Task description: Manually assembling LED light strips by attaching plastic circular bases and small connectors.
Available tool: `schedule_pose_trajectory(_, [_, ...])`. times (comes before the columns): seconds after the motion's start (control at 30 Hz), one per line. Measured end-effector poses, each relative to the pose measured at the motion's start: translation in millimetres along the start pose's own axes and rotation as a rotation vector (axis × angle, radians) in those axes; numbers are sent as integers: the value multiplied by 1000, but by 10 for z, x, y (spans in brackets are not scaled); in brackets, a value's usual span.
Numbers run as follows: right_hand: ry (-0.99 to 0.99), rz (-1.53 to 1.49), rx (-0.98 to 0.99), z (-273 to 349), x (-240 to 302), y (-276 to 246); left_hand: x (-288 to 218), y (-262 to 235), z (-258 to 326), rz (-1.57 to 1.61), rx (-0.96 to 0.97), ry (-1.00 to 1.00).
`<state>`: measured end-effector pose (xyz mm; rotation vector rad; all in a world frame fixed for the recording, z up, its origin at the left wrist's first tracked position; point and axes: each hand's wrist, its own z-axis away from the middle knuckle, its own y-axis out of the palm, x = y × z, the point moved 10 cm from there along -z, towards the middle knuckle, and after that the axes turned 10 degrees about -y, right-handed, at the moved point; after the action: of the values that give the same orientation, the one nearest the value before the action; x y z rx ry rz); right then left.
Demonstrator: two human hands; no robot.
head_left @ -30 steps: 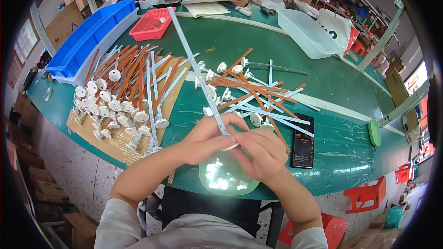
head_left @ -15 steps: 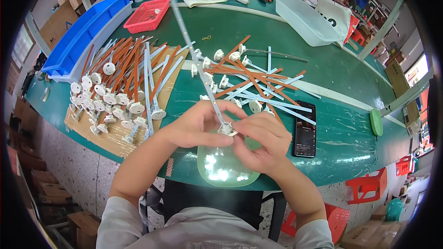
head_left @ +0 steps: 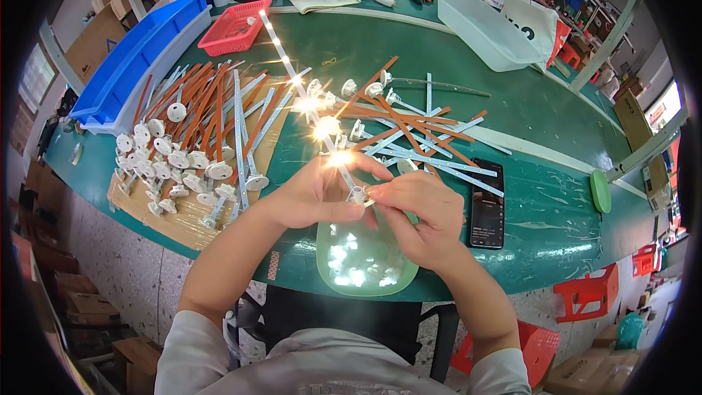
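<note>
An LED strip (head_left: 279, 50) with a small white round base rises at a slant away from me, its LEDs glowing brightly. My left hand (head_left: 311, 194) is closed around its lower end, just above the base. The fingers of my right hand (head_left: 428, 212) pinch at the edge of that base; what exactly lies between the fingertips is too small to make out. Below both hands sits a light green tray (head_left: 369, 287) holding shiny small pieces I cannot identify. Beyond the hands lies a loose heap of similar LED strips (head_left: 417, 135) with white bases and brown or silver sides.
A larger pile of LED strips (head_left: 157, 164) covers cardboard (head_left: 179, 223) at left. Behind it are a blue bin (head_left: 139, 58) and a red basket (head_left: 230, 40). A phone (head_left: 486, 212) lies right of my hands. Across the table, a person handles papers near a clear bin (head_left: 486, 33).
The LED strip has gone from dark to brightly lit. Its far end has tilted slightly left and down. Both hands keep nearly the same grip.
</note>
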<state>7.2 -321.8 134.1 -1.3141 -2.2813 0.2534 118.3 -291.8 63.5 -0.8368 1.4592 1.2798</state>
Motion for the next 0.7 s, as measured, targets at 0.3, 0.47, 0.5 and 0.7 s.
schedule_pose_trajectory(0.3, [44, 8, 12, 15, -24, -9, -3, 44, 4, 55, 55, 25])
schedule_pose_trajectory(0.47, [20, 11, 3, 35, -19, -13, 36, 31, 5, 29, 8, -21])
schedule_pose_trajectory(0.5, [12, 13, -3, 55, -16, -14, 40, 51, -9, 31, 10, -23])
schedule_pose_trajectory(0.7, [-103, 310, -127, 0, 148, -66, -22, -318, -21, -79, -422, 117])
